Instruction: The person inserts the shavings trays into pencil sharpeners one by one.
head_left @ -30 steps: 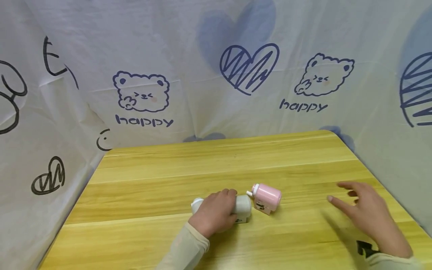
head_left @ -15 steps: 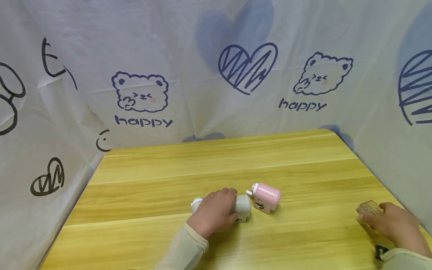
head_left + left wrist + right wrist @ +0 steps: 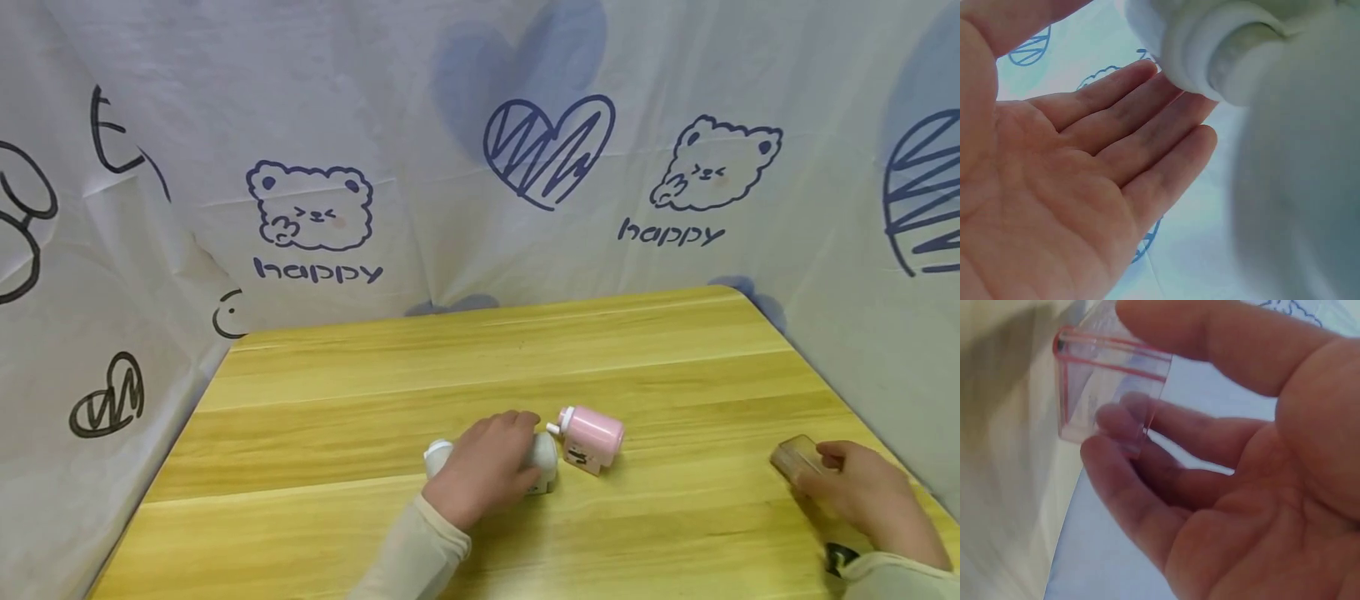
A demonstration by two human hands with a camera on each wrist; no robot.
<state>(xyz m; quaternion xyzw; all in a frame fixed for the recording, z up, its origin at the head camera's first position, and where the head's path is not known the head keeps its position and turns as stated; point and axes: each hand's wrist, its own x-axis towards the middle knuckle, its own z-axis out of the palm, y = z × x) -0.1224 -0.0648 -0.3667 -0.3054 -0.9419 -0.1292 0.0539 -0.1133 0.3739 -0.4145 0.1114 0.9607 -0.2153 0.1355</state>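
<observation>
A grey-white bottle-shaped thing (image 3: 546, 457) with a white cap lies on its side on the wooden table. My left hand (image 3: 487, 467) rests over its middle and hides most of it. In the left wrist view, that hand's fingers (image 3: 1141, 134) stretch out nearly straight, and the white body (image 3: 1310, 162) fills the right side. Just right of it lies a pink bottle-shaped thing (image 3: 594, 435) with a white cap and spout, untouched. Over the table's right side, my right hand (image 3: 870, 492) pinches a small clear plastic box (image 3: 1110, 387) with red-tinted edges between thumb and fingers.
The wooden table (image 3: 450, 367) has its far edge against a white cloth (image 3: 450, 225) printed with bears and hearts. Similar cloth hangs along the left and right sides.
My right hand reached right, took hold of the clear plastic box and has moved it slightly left. My left hand has shifted slightly right over the grey-white bottle-shaped thing. The pink one stays put.
</observation>
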